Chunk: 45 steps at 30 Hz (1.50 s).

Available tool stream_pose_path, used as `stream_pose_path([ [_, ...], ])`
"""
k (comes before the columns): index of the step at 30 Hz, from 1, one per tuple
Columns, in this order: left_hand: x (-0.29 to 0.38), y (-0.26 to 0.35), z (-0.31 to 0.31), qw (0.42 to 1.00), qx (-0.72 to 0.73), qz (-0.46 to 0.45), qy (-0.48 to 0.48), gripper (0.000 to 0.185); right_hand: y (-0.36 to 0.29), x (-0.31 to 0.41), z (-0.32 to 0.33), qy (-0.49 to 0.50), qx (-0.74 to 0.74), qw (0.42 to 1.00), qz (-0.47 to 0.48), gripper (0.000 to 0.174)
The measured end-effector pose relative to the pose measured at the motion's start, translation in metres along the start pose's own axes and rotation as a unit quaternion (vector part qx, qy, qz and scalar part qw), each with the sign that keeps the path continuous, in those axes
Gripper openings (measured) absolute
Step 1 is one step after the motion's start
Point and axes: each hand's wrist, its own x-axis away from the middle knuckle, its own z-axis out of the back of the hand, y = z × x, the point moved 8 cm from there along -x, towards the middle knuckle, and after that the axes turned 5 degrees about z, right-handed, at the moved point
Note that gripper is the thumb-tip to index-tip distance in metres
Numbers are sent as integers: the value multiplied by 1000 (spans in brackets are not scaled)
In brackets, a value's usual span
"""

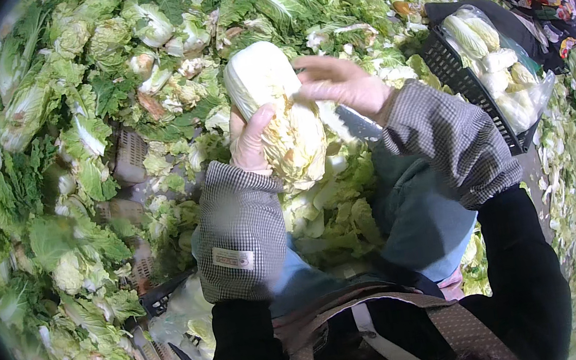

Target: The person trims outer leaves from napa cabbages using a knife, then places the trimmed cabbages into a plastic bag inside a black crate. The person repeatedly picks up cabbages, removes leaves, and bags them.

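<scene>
A pale napa cabbage (277, 109) is held up in front of me, its thick white end pointing away and its yellowish, ragged leaves towards me. My left hand (253, 140) grips its left side, with the thumb across the front. At its upper right is my right hand (343, 85), fingers apart and slightly blurred; whether the fingertips touch the cabbage I cannot tell. Beneath the cabbage, loose leaves (336, 223) lie between my knees. Both forearms wear checked sleeve covers.
Heaped cabbages and leaves (53, 103) surround me. A black plastic crate (466, 80) with bagged cabbages stands at the right, near another person (548, 18). Beige crates (128, 156) show among the leaves at left, and a clear plastic bag (187, 312) lies at the lower left.
</scene>
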Motion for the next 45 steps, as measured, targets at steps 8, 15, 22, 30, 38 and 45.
stream_pose_path([
  [8,-1,-23,6,995,-58,26,72,76,15,-10,-2,43,145,987,-52,78],
  [15,1,-36,17,994,10,91,61,76,25,-8,7,31,-43,997,-55,59],
  [22,-5,-16,31,988,144,42,35,75,69,9,22,3,178,968,-174,74],
  [30,0,14,-21,955,165,64,-240,73,5,0,-13,-59,-167,984,-31,100],
  [38,0,29,12,974,-190,-12,122,69,-4,-20,-31,-23,-67,983,169,85],
  [45,-5,0,45,987,-28,-23,155,67,27,-28,-28,-4,35,997,69,97],
])
